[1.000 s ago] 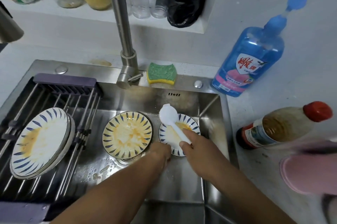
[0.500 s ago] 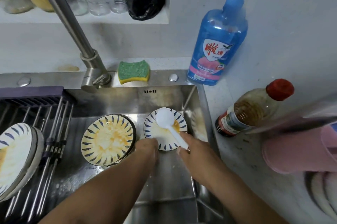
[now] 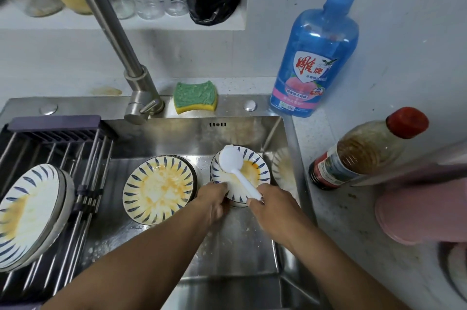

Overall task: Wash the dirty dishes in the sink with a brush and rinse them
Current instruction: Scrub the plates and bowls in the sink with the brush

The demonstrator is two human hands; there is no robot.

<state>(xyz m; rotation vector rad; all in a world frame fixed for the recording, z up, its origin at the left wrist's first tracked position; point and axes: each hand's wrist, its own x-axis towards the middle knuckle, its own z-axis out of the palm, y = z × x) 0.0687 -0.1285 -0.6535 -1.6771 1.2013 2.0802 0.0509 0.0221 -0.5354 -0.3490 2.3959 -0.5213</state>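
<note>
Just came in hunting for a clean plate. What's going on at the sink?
A person's right hand holds a white brush on a small striped dish in the sink, while the left hand grips the dish's near rim. A larger stained plate lies beside it, and more dirty plates wait on the rack.

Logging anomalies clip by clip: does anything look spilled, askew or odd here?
An orange-brown stain marks the counter behind the sink, left of the faucet, like a dried spill. The brush on the small plate looks normal.
</note>
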